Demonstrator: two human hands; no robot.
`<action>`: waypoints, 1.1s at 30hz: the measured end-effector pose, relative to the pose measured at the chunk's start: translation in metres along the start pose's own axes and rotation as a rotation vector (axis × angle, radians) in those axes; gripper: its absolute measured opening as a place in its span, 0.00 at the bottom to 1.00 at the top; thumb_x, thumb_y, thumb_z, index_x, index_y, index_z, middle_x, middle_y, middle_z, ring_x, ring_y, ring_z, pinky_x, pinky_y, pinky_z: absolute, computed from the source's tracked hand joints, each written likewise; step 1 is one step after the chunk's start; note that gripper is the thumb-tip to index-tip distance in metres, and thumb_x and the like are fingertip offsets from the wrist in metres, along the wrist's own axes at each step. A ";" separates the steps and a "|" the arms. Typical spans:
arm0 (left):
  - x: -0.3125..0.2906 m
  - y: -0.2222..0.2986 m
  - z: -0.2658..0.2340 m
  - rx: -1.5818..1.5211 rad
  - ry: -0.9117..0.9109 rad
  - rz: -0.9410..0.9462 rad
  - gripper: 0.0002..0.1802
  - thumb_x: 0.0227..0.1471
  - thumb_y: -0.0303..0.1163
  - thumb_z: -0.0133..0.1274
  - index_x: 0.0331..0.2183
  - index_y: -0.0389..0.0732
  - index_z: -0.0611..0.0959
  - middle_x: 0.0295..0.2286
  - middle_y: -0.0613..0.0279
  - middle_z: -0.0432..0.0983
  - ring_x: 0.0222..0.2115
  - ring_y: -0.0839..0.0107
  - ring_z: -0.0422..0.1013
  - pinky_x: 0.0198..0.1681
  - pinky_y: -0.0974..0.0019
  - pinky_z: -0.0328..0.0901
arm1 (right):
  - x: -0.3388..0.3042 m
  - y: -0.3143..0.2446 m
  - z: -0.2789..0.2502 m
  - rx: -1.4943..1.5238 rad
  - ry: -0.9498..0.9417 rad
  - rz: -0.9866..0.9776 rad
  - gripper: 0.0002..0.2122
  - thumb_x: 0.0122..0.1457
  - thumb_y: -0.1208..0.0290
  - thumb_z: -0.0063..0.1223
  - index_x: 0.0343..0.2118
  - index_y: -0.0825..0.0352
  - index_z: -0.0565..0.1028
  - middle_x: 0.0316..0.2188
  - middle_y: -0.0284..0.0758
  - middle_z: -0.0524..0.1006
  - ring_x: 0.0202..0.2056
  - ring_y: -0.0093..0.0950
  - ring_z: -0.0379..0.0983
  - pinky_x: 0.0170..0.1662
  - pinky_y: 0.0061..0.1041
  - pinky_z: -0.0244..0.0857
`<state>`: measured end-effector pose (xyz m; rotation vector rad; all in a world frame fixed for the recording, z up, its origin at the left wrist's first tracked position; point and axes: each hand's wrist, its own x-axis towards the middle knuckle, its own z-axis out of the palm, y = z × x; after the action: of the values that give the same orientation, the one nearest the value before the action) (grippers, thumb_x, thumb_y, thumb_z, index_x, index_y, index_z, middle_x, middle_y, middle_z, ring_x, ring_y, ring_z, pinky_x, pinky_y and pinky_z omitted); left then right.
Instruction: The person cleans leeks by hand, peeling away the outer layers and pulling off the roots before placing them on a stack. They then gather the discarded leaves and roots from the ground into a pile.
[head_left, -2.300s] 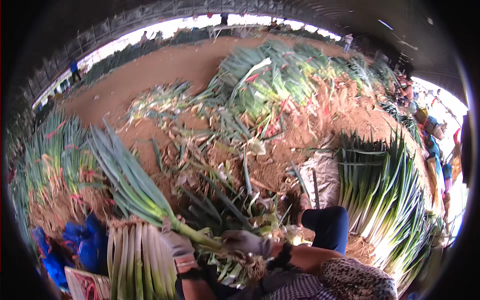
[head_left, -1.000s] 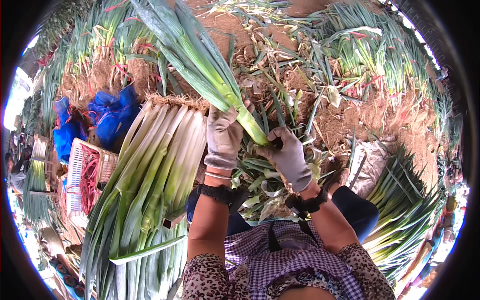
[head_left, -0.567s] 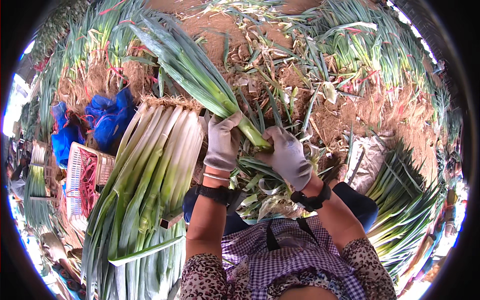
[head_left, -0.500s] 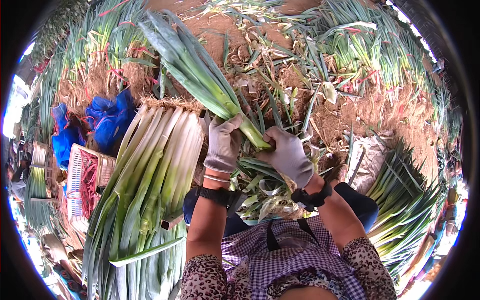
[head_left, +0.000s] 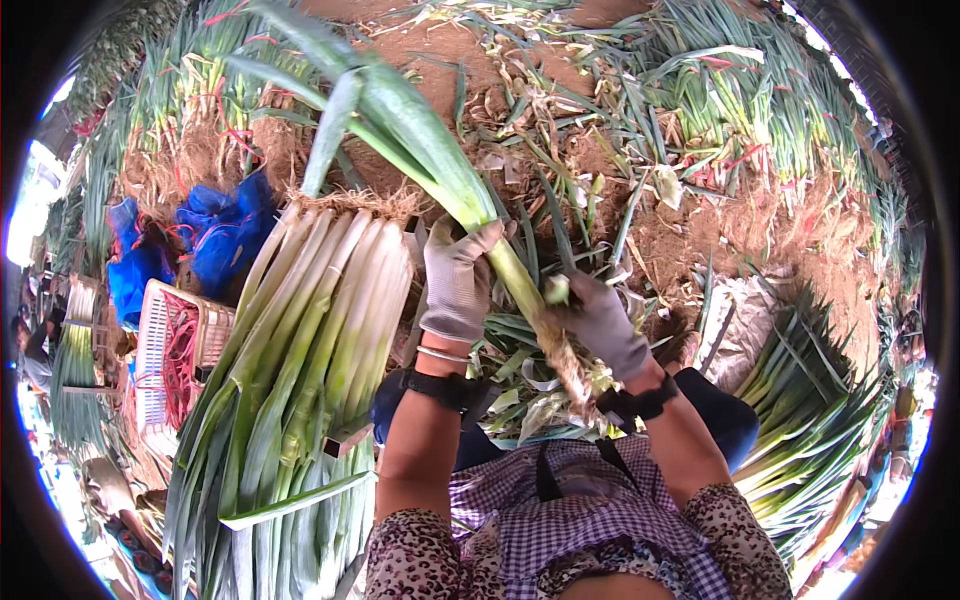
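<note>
1. Brown earth makes the ground (head_left: 420, 40), strewn with dry peelings and loose leaves; it curves away at the picture's rim.
2. Across its far right corner spreads a heap of green onions (head_left: 740, 110), leaves tangled and roots showing below.
3. On its near left side lies a row of pale-stemmed onions (head_left: 310, 310), root ends pointing away from the person and leaves falling toward the near edge.
4. Toward its far left corner stand rooty bundles (head_left: 200, 80) tied with red strips.
5. Along its right edge fans another pile of onions (head_left: 800, 430), with dark green tips and whitish stems.
6. One long green onion (head_left: 430, 150) is held aloft in front of the person, slanting from its leaves at upper left to a brown, ragged lower end near the right wrist.
7. Blue net bags (head_left: 225, 235) sit beyond a white lattice crate (head_left: 150, 340), which holds red strips (head_left: 180, 350).
8. The gloved left hand (head_left: 457, 280) wraps its fingers round the stalk just under the leaves.
9. The gloved right hand (head_left: 598, 318) is blurred beside the lower stalk, fingers curled, a small pale-green bit at the tips; whether it pinches anything, I cannot tell.
</note>
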<state>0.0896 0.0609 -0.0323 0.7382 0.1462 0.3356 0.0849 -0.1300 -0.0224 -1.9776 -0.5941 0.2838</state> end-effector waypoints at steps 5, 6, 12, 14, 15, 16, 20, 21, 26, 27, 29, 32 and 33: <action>0.014 -0.002 -0.007 -0.015 0.097 0.028 0.13 0.48 0.21 0.55 0.39 0.32 0.74 0.30 0.61 0.72 0.30 0.68 0.73 0.42 0.63 0.72 | -0.039 0.030 0.006 0.680 -0.011 -0.106 0.09 0.51 0.75 0.60 0.35 0.65 0.72 0.29 0.28 0.73 0.32 0.17 0.70 0.36 0.18 0.68; 0.012 -0.002 -0.004 0.011 0.138 -0.026 0.13 0.48 0.24 0.56 0.38 0.33 0.74 0.29 0.62 0.72 0.27 0.69 0.72 0.37 0.64 0.72 | -0.035 0.024 0.008 0.685 -0.006 -0.110 0.09 0.51 0.75 0.60 0.35 0.65 0.72 0.29 0.28 0.73 0.32 0.17 0.70 0.36 0.18 0.68; 0.013 -0.001 -0.012 0.056 0.177 0.043 0.10 0.49 0.27 0.55 0.35 0.36 0.74 0.26 0.61 0.73 0.22 0.71 0.71 0.27 0.69 0.68 | -0.044 0.005 0.016 0.446 -0.085 0.150 0.17 0.60 0.61 0.46 0.43 0.70 0.70 0.28 0.34 0.74 0.32 0.23 0.72 0.36 0.23 0.66; 0.011 -0.011 -0.013 -0.001 0.140 0.129 0.12 0.49 0.23 0.54 0.38 0.35 0.74 0.26 0.61 0.73 0.22 0.70 0.70 0.26 0.69 0.68 | -0.071 0.017 0.010 0.144 -0.126 0.232 0.13 0.60 0.63 0.48 0.36 0.71 0.74 0.27 0.31 0.74 0.28 0.22 0.71 0.34 0.23 0.67; 0.003 -0.013 0.001 0.010 0.130 0.054 0.12 0.50 0.23 0.53 0.38 0.35 0.73 0.27 0.60 0.73 0.22 0.70 0.71 0.27 0.67 0.69 | -0.082 0.047 0.001 0.247 -0.147 0.302 0.13 0.59 0.63 0.49 0.37 0.70 0.75 0.28 0.34 0.75 0.28 0.23 0.72 0.35 0.24 0.69; -0.006 -0.010 0.010 0.028 0.126 -0.015 0.12 0.50 0.22 0.53 0.39 0.35 0.73 0.28 0.60 0.73 0.23 0.70 0.71 0.27 0.66 0.70 | -0.083 0.055 -0.003 0.355 -0.178 0.367 0.13 0.59 0.63 0.49 0.38 0.70 0.75 0.30 0.36 0.77 0.28 0.25 0.74 0.35 0.25 0.70; -0.010 -0.012 0.005 -0.099 0.050 0.068 0.14 0.51 0.21 0.51 0.42 0.36 0.72 0.32 0.60 0.73 0.29 0.68 0.73 0.32 0.61 0.72 | -0.045 -0.003 -0.016 -0.272 -0.023 0.241 0.15 0.51 0.65 0.60 0.40 0.66 0.76 0.31 0.38 0.79 0.30 0.28 0.77 0.35 0.26 0.71; -0.010 -0.010 0.011 -0.100 0.030 0.065 0.17 0.49 0.20 0.53 0.43 0.37 0.71 0.34 0.61 0.74 0.32 0.67 0.73 0.35 0.62 0.71 | -0.033 -0.006 -0.013 -0.234 0.042 0.212 0.16 0.49 0.64 0.62 0.40 0.67 0.76 0.32 0.39 0.79 0.31 0.28 0.77 0.36 0.26 0.71; -0.007 -0.022 0.010 -0.022 0.052 0.087 0.22 0.45 0.17 0.56 0.44 0.40 0.73 0.35 0.65 0.74 0.34 0.73 0.71 0.39 0.70 0.66 | 0.030 -0.010 0.029 0.058 0.230 0.085 0.18 0.47 0.61 0.63 0.36 0.70 0.74 0.31 0.42 0.78 0.32 0.32 0.77 0.36 0.26 0.70; -0.010 -0.020 0.012 -0.006 0.074 0.077 0.21 0.45 0.17 0.56 0.44 0.40 0.73 0.35 0.65 0.74 0.34 0.74 0.70 0.39 0.70 0.65 | 0.037 -0.016 0.033 -0.013 0.281 0.150 0.18 0.48 0.60 0.63 0.34 0.70 0.73 0.30 0.43 0.78 0.32 0.35 0.77 0.35 0.29 0.70; -0.009 -0.015 0.012 0.047 0.103 0.077 0.20 0.45 0.17 0.56 0.43 0.40 0.74 0.34 0.67 0.73 0.33 0.75 0.69 0.38 0.71 0.65 | 0.047 -0.027 0.039 -0.193 0.364 0.159 0.20 0.48 0.57 0.61 0.32 0.70 0.71 0.27 0.46 0.76 0.31 0.42 0.75 0.33 0.33 0.68; -0.004 -0.018 0.005 -0.015 0.115 0.041 0.19 0.46 0.17 0.56 0.42 0.40 0.75 0.34 0.68 0.73 0.33 0.75 0.70 0.38 0.71 0.65 | 0.048 -0.020 0.041 -0.152 0.287 0.201 0.19 0.47 0.58 0.62 0.31 0.71 0.71 0.28 0.46 0.76 0.31 0.41 0.75 0.34 0.32 0.68; -0.003 -0.017 0.005 -0.017 0.110 0.043 0.19 0.46 0.17 0.56 0.42 0.40 0.75 0.34 0.68 0.73 0.33 0.75 0.70 0.38 0.71 0.65 | 0.048 -0.014 0.042 -0.154 0.291 0.198 0.19 0.47 0.58 0.62 0.31 0.71 0.71 0.28 0.46 0.76 0.31 0.41 0.75 0.34 0.32 0.68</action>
<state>0.0922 0.0452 -0.0404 0.7071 0.2311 0.4179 0.1033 -0.0682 -0.0270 -2.1798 -0.2395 0.0676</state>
